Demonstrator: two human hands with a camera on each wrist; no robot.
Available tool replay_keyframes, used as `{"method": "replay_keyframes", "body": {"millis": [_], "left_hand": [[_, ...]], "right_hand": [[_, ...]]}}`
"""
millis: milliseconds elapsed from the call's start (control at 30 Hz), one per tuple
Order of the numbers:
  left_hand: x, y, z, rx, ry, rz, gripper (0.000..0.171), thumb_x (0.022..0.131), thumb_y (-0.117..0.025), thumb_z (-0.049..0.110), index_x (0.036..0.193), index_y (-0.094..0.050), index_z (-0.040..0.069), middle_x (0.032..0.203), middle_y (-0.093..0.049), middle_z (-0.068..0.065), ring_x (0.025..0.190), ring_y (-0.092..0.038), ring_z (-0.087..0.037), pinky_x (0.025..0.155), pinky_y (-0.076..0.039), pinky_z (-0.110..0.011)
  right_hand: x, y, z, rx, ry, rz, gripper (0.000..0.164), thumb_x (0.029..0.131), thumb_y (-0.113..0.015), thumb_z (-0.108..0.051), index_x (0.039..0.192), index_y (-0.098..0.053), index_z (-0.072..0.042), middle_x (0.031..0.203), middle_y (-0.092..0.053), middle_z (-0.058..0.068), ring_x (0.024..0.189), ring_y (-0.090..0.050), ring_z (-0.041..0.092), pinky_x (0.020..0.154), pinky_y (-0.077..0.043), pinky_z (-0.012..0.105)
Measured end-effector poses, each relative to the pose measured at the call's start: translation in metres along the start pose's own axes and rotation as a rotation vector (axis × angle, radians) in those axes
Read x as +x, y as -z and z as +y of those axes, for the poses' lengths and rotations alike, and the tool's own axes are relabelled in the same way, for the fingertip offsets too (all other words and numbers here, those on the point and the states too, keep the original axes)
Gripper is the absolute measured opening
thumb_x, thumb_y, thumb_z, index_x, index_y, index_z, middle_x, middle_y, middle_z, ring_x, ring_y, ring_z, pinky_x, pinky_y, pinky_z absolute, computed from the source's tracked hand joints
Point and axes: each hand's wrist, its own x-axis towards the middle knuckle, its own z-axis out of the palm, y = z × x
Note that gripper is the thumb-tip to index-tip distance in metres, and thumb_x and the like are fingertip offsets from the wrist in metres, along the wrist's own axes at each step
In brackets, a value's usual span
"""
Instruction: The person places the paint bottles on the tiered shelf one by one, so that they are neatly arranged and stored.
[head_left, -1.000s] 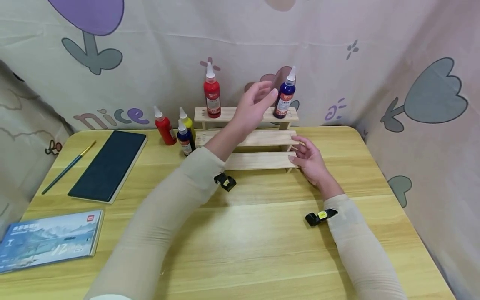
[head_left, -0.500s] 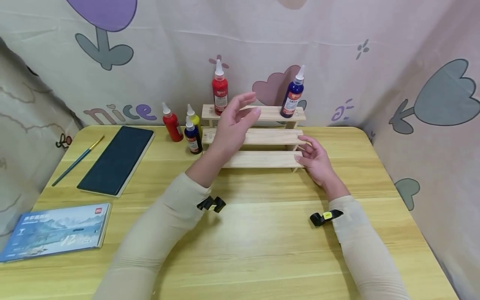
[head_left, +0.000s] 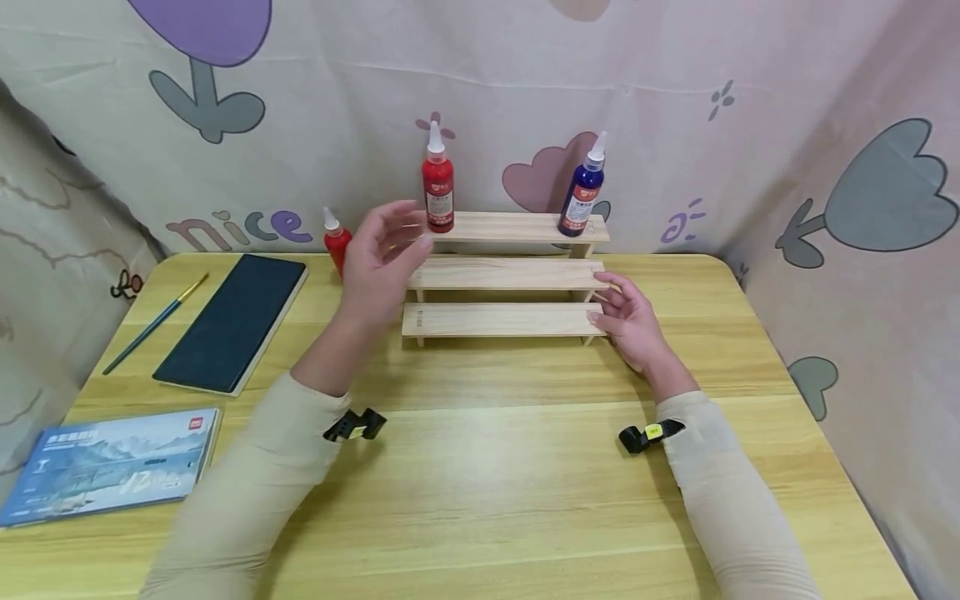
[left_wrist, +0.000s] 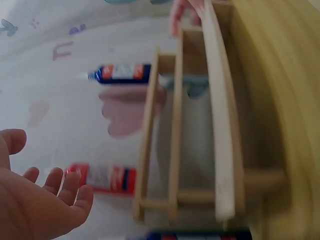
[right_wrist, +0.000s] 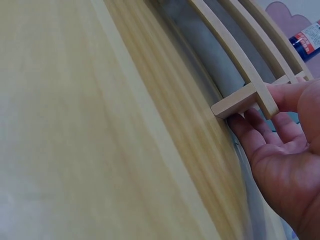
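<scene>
A three-tier wooden shelf [head_left: 510, 321] stands at the back of the table. On its top step are a red paint bottle [head_left: 438, 196] at the left and a blue paint bottle [head_left: 581, 200] at the right, both upright with white nozzles. My left hand [head_left: 382, 271] is in the air by the shelf's left end, holding nothing, fingers loosely bent. It partly covers a smaller red bottle [head_left: 337, 244] on the table. My right hand [right_wrist: 290, 145] grips the shelf's right end, thumb on the lowest step and fingers behind. A dark blue bottle [left_wrist: 200, 235] shows at the bottom of the left wrist view.
On the table's left lie a dark notebook [head_left: 232, 325], a paintbrush [head_left: 153, 325] and a blue-covered pad [head_left: 112, 467]. A patterned curtain [head_left: 360, 83] hangs close behind the shelf. Bare tabletop [head_left: 495, 483] lies in front.
My left hand has moved left and down from near the blue bottle on the top step, and now hides the small blue and yellow bottles. My right hand stays on the shelf's end.
</scene>
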Motion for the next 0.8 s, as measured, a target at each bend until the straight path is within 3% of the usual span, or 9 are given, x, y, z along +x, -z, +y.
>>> {"method": "replay_keyframes", "body": {"millis": [133, 267, 600, 800], "left_hand": [[-0.004, 0.025, -0.009, 0.081, 0.034, 0.032, 0.038, 0.098, -0.066, 0.011, 0.135, -0.055, 0.010, 0.129, -0.058, -0.007, 0.123, -0.052, -0.024, 0.106, -0.040, -0.036], [-0.007, 0.040, -0.017, 0.121, 0.073, 0.062, 0.037, 0.098, -0.065, 0.009, 0.134, -0.055, 0.007, 0.131, -0.057, -0.009, 0.122, -0.052, -0.023, 0.105, -0.041, -0.034], [-0.005, 0.062, -0.030, 0.270, 0.167, 0.110, 0.035, 0.098, -0.066, 0.016, 0.132, -0.058, 0.009, 0.127, -0.058, -0.005, 0.113, -0.053, -0.020, 0.099, -0.044, -0.031], [0.003, 0.069, -0.046, 0.316, 0.239, 0.076, 0.037, 0.098, -0.067, 0.017, 0.133, -0.059, 0.007, 0.130, -0.057, -0.008, 0.113, -0.052, -0.021, 0.099, -0.045, -0.034]], "right_hand": [[0.001, -0.001, 0.001, -0.007, -0.009, 0.002, 0.069, 0.083, -0.053, 0.029, 0.141, -0.052, -0.009, 0.136, -0.054, 0.018, 0.129, -0.043, 0.048, 0.090, -0.054, 0.034], [0.002, -0.001, 0.002, -0.010, -0.015, 0.006, 0.069, 0.083, -0.053, 0.029, 0.140, -0.053, -0.011, 0.134, -0.056, 0.014, 0.128, -0.046, 0.045, 0.091, -0.053, 0.034], [0.002, -0.001, 0.002, -0.005, -0.011, 0.006, 0.069, 0.084, -0.054, 0.029, 0.139, -0.054, -0.012, 0.133, -0.058, 0.011, 0.129, -0.043, 0.047, 0.090, -0.053, 0.033], [0.001, 0.000, 0.000, -0.004, -0.010, 0.006, 0.068, 0.084, -0.054, 0.029, 0.139, -0.053, -0.011, 0.134, -0.057, 0.012, 0.130, -0.041, 0.049, 0.090, -0.053, 0.033]]}}
